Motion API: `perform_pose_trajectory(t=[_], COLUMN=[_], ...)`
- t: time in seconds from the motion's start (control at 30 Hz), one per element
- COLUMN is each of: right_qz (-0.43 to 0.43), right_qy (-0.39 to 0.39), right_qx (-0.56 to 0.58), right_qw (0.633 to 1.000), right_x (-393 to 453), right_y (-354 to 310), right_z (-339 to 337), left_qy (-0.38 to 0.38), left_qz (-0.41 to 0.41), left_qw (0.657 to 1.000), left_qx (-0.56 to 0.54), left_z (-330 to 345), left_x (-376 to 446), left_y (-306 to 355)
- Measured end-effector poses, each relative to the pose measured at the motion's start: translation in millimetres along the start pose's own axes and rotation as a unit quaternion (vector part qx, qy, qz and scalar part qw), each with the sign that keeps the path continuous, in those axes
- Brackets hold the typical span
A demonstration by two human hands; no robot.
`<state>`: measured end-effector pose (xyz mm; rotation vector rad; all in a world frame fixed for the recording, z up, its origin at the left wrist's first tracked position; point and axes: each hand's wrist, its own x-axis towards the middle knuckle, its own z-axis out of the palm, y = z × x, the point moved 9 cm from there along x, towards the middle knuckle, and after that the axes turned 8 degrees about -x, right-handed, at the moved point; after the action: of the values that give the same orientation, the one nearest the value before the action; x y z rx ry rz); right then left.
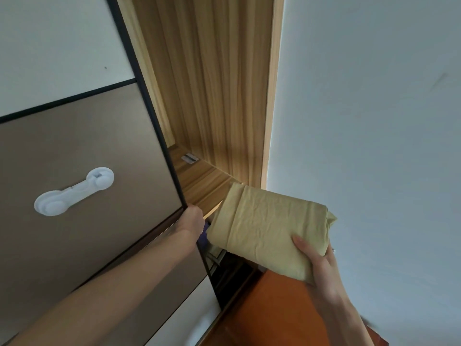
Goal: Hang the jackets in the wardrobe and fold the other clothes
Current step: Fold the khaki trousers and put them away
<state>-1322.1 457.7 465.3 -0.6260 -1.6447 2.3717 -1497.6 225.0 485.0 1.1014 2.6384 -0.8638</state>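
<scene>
Folded yellow garment (269, 231) rests in the right hand (321, 265), thumb pinching on top, its long axis aimed at the wooden shelf (204, 181) ahead; left hand (193, 219) grips the sliding door (99, 171) edge alongside.

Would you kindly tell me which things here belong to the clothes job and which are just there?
Job: folded yellow cloth in right hand; wardrobe door held by left hand; wooden shelf.
Just there: white door latch; wall.
</scene>
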Motion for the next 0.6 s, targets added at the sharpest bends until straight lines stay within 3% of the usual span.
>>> perform_pose_trajectory(t=[0.03,0.07,0.13,0.2,0.27,0.37,0.4,0.5,0.53,0.57,0.6], right_qz=[0.005,0.007,0.010,0.015,0.019,0.022,0.021,0.018,0.016,0.015,0.016], right_qy=[0.000,-0.001,-0.003,-0.005,-0.009,-0.022,-0.025,-0.038,-0.041,-0.043,-0.045], right_qx=[0.005,0.009,0.006,-0.001,-0.009,-0.008,-0.012,-0.015,-0.019,-0.021,-0.021], right_qw=[1.000,1.000,1.000,1.000,1.000,0.999,0.999,0.999,0.999,0.999,0.999], right_x=[-4,-7,-14,-20,-26,-36,-40,-54,-59,-64,-69], right_y=[4,8,13,18,23,30,32,37,38,40,43], right_z=[3,6,14,22,31,49,55,73,78,82,87], left_qy=[-0.015,0.026,-0.041,-0.026,-0.057,-0.033,-0.072,-0.073,-0.121,-0.069,-0.073], left_qz=[-0.006,0.051,0.022,0.009,-0.067,-0.035,-0.012,-0.029,-0.043,-0.069,-0.143], left_qw=[0.999,0.985,0.980,0.993,0.995,0.996,0.990,0.995,0.991,0.994,0.977], left_qx=[0.030,0.161,0.196,0.117,0.052,0.075,0.118,0.069,0.038,-0.045,-0.141], left_z=[4,4,21,30,45,58,68,83,95,88,95], left_x=[-10,-16,-35,-50,-67,-90,-95,-106,-108,-118,-131], left_y=[-5,-1,-1,1,-14,-9,-10,-21,-24,-24,-35])
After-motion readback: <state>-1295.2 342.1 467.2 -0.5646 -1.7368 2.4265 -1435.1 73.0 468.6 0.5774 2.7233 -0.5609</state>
